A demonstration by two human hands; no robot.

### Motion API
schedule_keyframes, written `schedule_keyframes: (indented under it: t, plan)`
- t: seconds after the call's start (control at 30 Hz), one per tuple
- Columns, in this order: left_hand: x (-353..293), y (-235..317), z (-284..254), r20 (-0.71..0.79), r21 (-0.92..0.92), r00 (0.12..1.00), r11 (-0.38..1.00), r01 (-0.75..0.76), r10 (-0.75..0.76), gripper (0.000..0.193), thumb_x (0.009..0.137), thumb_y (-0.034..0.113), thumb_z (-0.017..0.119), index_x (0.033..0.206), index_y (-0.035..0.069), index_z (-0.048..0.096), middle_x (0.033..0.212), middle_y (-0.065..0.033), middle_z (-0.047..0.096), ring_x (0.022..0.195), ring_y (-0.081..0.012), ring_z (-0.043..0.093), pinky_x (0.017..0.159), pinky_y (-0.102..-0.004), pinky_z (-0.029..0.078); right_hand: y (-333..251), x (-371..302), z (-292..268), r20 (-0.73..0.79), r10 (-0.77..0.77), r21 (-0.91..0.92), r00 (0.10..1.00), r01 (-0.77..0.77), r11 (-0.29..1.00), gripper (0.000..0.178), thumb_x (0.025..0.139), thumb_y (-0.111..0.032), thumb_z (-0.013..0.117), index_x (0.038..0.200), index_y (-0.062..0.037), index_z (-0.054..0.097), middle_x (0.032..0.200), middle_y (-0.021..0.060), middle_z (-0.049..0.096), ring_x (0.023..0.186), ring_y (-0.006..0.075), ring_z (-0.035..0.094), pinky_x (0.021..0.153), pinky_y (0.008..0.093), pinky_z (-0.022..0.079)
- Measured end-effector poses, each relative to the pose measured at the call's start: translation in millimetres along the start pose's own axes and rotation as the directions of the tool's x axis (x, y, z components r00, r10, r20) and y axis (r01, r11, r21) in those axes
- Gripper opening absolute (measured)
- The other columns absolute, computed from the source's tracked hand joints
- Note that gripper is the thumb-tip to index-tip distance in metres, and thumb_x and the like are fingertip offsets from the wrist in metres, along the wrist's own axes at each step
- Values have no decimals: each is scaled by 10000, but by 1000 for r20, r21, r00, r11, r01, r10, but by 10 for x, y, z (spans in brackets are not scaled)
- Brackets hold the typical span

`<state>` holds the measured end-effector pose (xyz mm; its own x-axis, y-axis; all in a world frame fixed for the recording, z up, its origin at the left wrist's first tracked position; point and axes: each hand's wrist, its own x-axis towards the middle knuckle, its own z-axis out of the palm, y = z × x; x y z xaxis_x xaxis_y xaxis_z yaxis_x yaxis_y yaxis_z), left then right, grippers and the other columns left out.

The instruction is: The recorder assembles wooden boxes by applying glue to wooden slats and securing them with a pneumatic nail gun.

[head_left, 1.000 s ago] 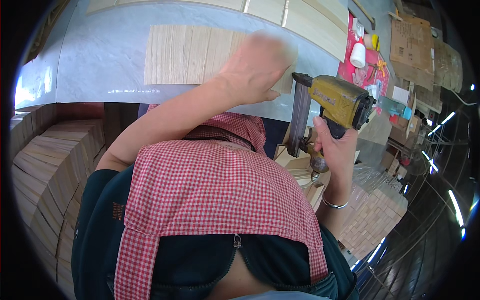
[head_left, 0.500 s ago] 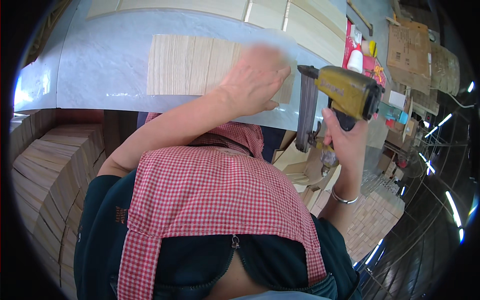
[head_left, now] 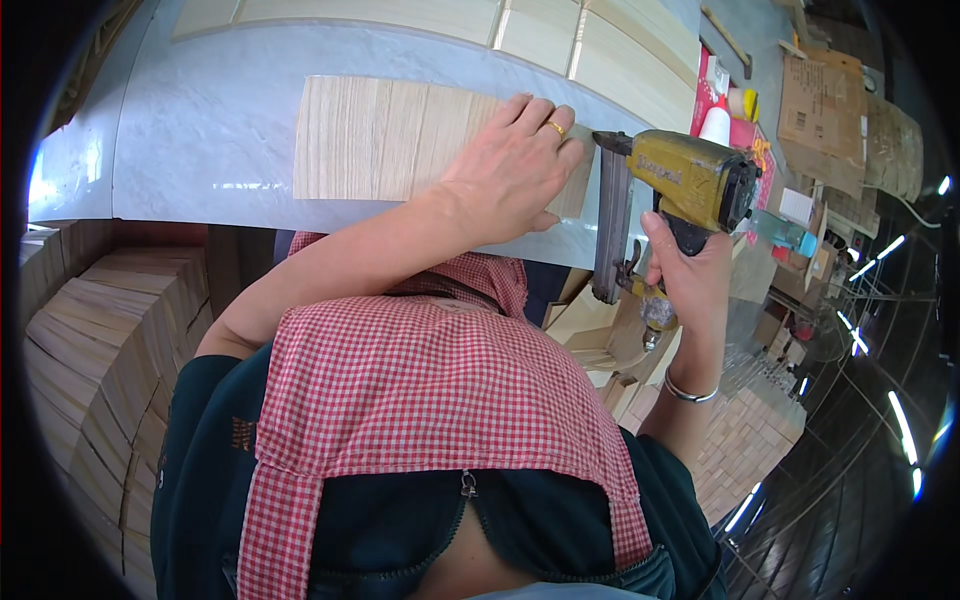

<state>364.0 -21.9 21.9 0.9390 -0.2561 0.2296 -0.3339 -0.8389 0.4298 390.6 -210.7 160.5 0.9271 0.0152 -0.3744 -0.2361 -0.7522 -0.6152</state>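
Observation:
A pale wood-grained board (head_left: 385,140) lies on the glossy grey-blue tabletop, near its front edge. My left hand (head_left: 515,170), with a ring on one finger, is laid across the board's right part. Its thumb is at the near edge and its fingers are bent over toward the far edge, gripping the board. In my right hand (head_left: 690,262) is the black handle of a yellow and black nail gun (head_left: 690,175). The gun's nose points left and sits close to the board's right end; whether it touches the wood I cannot tell.
Long pale panels (head_left: 430,20) lie along the far side of the tabletop (head_left: 200,120). A white bottle (head_left: 715,125) and a yellow roll (head_left: 743,103) stand at the right. Stacked wood pieces (head_left: 110,330) fill the lower left, and cardboard (head_left: 820,105) lies far right.
My left fingers, blurred before, now show clearly on the board. The board sits slightly lower in view. The nail gun has hardly moved and stays in my right hand.

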Motion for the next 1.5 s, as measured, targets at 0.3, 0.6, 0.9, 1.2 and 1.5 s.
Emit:
schedule_keyframes:
  t: [0.3, 0.6, 0.9, 1.2, 1.5]
  plan:
    - [-74, -55, 13, -41, -30, 999, 999, -34, 33, 729, 672, 480, 871, 1187, 34, 612, 1322, -181, 563, 1297, -353, 469, 1215, -499, 241, -16, 15, -30, 40, -3, -20, 999, 4, 1000, 205, 889, -159, 768, 867, 25, 679, 628, 18, 604, 443, 93, 496, 426, 226, 393]
    - [-1132, -913, -935, 13, 248, 982, 952, 182, -191, 830, 661, 238, 865, 1401, 56, 535, 1400, -129, 575, 1334, -294, 493, 1195, -458, 344, 61, -276, -106, -58, -59, -40, 997, 57, 998, 204, 875, -154, 776, 919, 18, 676, 638, 23, 605, 445, 91, 498, 416, 226, 385]
    - [-780, -598, -502, -96, 62, 969, 971, 233, -226, 882, 560, 235, 896, 1359, 84, 555, 1301, -112, 602, 1184, -300, 543, 1093, -403, 469, 208, -744, 99, 28, -42, 6, 999, 42, 999, 202, 863, -109, 784, 959, 25, 667, 650, 26, 609, 443, 94, 492, 413, 224, 383]
    - [-778, -723, -370, -179, 52, 976, 989, 139, -127, 881, 524, 251, 918, 1317, 106, 561, 1261, -104, 606, 1127, -295, 550, 1039, -399, 513, 250, -751, 233, 46, -43, 35, 998, 42, 999, 207, 872, -107, 778, 968, 33, 660, 650, 28, 607, 441, 94, 485, 406, 227, 377]
    - [-804, -745, -268, -201, 81, 968, 982, 168, -149, 861, 533, 244, 906, 1310, 116, 559, 1259, -92, 603, 1132, -293, 547, 1031, -395, 516, 147, -731, 234, 57, -11, 19, 998, 10, 1000, 205, 873, -105, 777, 966, 32, 656, 653, 27, 610, 442, 93, 489, 406, 225, 383]
